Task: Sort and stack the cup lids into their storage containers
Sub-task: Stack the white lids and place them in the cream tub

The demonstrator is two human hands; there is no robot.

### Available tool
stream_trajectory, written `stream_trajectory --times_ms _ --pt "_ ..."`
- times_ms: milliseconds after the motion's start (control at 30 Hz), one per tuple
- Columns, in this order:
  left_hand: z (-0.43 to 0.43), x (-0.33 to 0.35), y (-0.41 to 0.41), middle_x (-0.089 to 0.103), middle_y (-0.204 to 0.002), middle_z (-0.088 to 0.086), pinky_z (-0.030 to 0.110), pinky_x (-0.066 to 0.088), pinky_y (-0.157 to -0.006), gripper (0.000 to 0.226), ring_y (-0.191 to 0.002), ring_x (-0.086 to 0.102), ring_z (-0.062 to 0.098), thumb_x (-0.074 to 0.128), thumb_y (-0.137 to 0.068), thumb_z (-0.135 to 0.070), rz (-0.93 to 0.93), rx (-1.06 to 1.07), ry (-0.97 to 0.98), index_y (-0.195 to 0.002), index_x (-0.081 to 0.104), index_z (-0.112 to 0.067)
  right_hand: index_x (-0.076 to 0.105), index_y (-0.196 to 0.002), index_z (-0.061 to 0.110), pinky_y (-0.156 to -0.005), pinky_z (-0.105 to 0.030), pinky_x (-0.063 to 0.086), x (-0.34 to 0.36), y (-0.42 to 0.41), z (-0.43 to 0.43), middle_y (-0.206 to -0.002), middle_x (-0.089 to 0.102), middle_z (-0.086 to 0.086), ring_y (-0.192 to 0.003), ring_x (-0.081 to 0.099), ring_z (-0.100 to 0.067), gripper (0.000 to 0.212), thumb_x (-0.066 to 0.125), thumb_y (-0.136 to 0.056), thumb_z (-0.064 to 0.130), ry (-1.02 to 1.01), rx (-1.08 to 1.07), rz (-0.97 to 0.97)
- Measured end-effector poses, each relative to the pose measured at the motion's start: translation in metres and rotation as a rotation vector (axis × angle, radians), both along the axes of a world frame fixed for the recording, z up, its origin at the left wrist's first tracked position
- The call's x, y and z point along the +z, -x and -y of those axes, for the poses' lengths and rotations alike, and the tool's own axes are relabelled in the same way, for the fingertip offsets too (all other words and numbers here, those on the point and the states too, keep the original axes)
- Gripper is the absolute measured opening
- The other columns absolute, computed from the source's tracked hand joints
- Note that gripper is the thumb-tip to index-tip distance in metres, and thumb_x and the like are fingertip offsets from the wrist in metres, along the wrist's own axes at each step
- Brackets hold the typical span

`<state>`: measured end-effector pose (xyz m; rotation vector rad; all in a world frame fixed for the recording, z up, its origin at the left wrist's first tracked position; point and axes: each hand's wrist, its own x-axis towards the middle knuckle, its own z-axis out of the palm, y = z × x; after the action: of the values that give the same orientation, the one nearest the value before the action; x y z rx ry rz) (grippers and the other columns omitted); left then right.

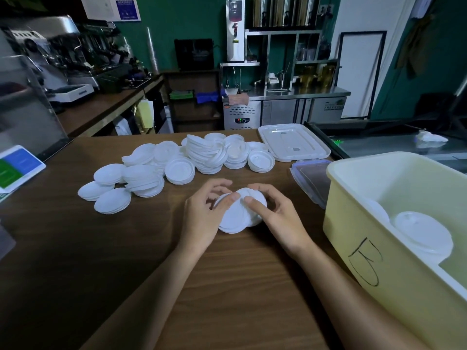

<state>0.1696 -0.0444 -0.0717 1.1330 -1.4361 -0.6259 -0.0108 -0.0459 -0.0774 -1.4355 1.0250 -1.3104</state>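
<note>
- Sitting on the wooden surface (75, 248), a small stack of white lids (238, 215) is clasped between both hands.
- left hand (202, 215) curls round the stack's left edge; right hand (276, 214) grips the right side, thumb on top.
- Beyond them, a loose heap of lids (182, 162) spreads out.
- Rightward: yellow container (341, 223) marked "B", lid stack (422, 233) inside it, with a flat white container cover (293, 142) behind.
</note>
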Motion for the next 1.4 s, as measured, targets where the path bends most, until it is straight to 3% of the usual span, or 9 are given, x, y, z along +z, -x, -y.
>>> stream_trajectory --times_ms 133,267,400,633,800,967,1200,1333,1400 --pt "0.001 0.004 0.006 0.076 -0.094 -0.007 0.033 0.059 -0.088 0.026 -0.097 0.073 0.015 0.086 -0.082 -0.017 -0.122 0.002 0.041 -0.105 0.073 -0.02 0.071 -0.119 0.019 -0.098 -0.025 0.053 0.0 -0.001 -0.001 -0.118 0.073 0.004 -0.115 0.066 -0.012 0.028 0.079 -0.092 0.023 -0.019 0.036 0.028" --pt "-0.001 0.0 0.012 0.078 -0.096 -0.006 0.032 0.057 -0.083 0.021 -0.097 0.073 0.014 0.082 -0.086 -0.015 -0.117 -0.005 0.023 -0.104 0.072 -0.02 0.072 -0.119 0.016 -0.098 -0.026 0.054 -0.001 -0.004 -0.003 -0.118 0.075 0.001 -0.114 0.068 -0.015 0.025 0.077 -0.094 0.015 0.01 0.091 0.013" --pt "0.002 -0.003 0.009 0.077 -0.1 -0.009 0.031 0.057 -0.091 0.014 -0.102 0.072 0.009 0.077 -0.092 -0.02 -0.154 0.023 -0.018 -0.106 0.073 -0.019 0.073 -0.118 0.018 -0.101 -0.032 0.053 -0.004 -0.004 0.0 -0.117 0.075 -0.001 -0.115 0.068 -0.02 0.024 0.074 -0.095 0.01 -0.001 0.029 0.04" --pt "-0.005 -0.008 0.003 0.079 -0.102 -0.002 0.028 0.055 -0.084 0.01 -0.101 0.074 0.012 0.072 -0.096 -0.018 -0.211 -0.079 -0.164 -0.106 0.075 -0.018 0.072 -0.119 0.021 -0.097 -0.03 0.054 -0.003 -0.003 0.0 -0.117 0.075 -0.001 -0.113 0.068 -0.018 0.026 0.075 -0.095 0.011 -0.031 0.006 0.095" --pt "-0.004 -0.006 0.0 0.079 -0.105 -0.001 0.023 0.056 -0.089 0.016 -0.105 0.073 0.011 0.075 -0.093 -0.011 -0.239 -0.093 -0.14 -0.109 0.077 -0.012 0.072 -0.118 0.018 -0.099 -0.037 0.053 -0.003 -0.004 -0.002 -0.116 0.076 -0.003 -0.114 0.069 -0.024 0.023 0.075 -0.096 0.021 -0.027 0.011 0.092" --pt "-0.001 -0.006 -0.002 0.079 -0.104 -0.002 0.02 0.054 -0.088 0.016 -0.104 0.073 0.011 0.076 -0.091 -0.008 -0.225 -0.105 -0.115 -0.106 0.077 -0.014 0.065 -0.131 0.016 -0.087 -0.022 0.054 -0.001 -0.005 0.001 -0.114 0.077 -0.006 -0.103 0.071 -0.012 0.033 0.069 -0.099 0.012 -0.035 0.038 0.128" --pt "0.002 -0.01 -0.002 0.079 -0.104 -0.001 0.023 0.056 -0.086 0.018 -0.102 0.074 0.015 0.079 -0.091 -0.013 -0.207 -0.098 -0.127 -0.108 0.077 -0.014 0.065 -0.133 0.013 -0.106 -0.038 0.051 -0.009 -0.002 0.005 -0.126 0.073 -0.005 -0.123 0.066 -0.023 0.029 0.061 -0.105 0.016 -0.036 0.098 0.091" --pt "0.002 -0.009 -0.002 0.079 -0.103 -0.003 0.021 0.054 -0.082 0.019 -0.095 0.074 0.013 0.079 -0.09 -0.012 -0.21 -0.086 -0.137 -0.108 0.077 -0.015 0.056 -0.144 0.026 -0.104 -0.036 0.054 -0.013 -0.002 0.008 -0.125 0.072 -0.007 -0.12 0.067 -0.023 0.042 0.065 -0.103 0.021 -0.02 0.107 0.096" --pt "0.002 -0.008 -0.001 0.079 -0.101 -0.003 0.019 0.054 -0.079 0.019 -0.09 0.074 0.011 0.08 -0.089 -0.011 -0.211 -0.081 -0.132 -0.108 0.077 -0.014 0.06 -0.141 0.022 -0.104 -0.034 0.053 -0.013 -0.002 0.008 -0.128 0.072 -0.005 -0.121 0.067 -0.02 0.039 0.064 -0.102 0.021 0.023 0.104 0.058"
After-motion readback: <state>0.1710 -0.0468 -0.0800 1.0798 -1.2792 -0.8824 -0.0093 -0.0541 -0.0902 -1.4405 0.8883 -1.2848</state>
